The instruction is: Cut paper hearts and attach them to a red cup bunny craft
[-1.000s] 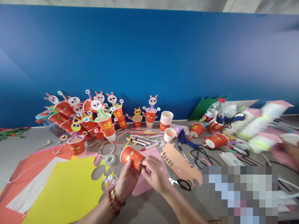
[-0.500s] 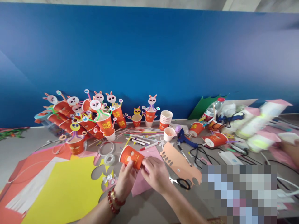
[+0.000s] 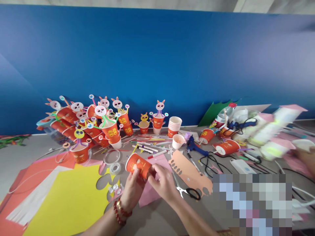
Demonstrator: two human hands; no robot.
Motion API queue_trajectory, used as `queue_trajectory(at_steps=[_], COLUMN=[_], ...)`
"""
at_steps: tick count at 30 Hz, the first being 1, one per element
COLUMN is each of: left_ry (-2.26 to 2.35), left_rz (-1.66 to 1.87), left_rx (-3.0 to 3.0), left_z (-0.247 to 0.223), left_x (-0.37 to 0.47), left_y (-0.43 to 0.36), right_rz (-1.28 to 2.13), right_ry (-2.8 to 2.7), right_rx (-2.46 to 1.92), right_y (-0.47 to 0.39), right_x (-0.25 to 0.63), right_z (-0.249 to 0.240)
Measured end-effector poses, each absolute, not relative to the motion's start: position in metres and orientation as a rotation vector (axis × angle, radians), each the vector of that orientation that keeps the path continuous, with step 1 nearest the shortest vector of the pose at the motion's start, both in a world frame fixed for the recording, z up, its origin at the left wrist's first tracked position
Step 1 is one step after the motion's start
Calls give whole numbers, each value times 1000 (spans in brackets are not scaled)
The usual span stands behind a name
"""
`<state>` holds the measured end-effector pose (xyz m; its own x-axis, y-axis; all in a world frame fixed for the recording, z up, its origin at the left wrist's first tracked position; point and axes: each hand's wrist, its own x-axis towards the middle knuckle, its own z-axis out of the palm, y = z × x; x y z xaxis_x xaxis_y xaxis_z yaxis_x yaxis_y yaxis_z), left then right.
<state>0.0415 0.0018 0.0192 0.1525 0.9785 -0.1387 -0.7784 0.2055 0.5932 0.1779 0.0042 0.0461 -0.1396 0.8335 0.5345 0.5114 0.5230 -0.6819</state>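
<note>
Head view | your left hand [image 3: 133, 190] was wrapped round the red paper cup [image 3: 138, 165], tipped sideways so its base faced your right hand [image 3: 163, 183] | right fingers pinched at that base | cup sat just above the pink paper [image 3: 150, 193], scissors [image 3: 188, 191] just right of it

**A:** From my feed, the paper cup [image 3: 138, 164] is orange-red with a yellow print on its side. What else has colour?

**B:** Loads. I see a bright yellow sheet [image 3: 71, 200], a pink sheet [image 3: 150, 193] beside it, and a peach strip [image 3: 188, 172] with dark oval holes. The scissors [image 3: 189, 192] have black handles.

**A:** The backdrop [image 3: 157, 65] is solid blue, the bench [image 3: 22, 154] grey. Bracelet [image 3: 120, 209] on the wrist is dark red beads with one gold.

**B:** The glue gun [image 3: 194, 146] is blue too.
</note>
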Motion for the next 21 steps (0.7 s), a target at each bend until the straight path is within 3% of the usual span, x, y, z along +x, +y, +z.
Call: queue_trajectory(at_steps=[21], left_ry=[525], left_rz=[1296], left_rx=[414], left_z=[14], left_x=[39], left_y=[3], right_rz=[545], right_ry=[-1851], right_rx=[-1123], right_y=[6], right_x=[183], right_z=[42])
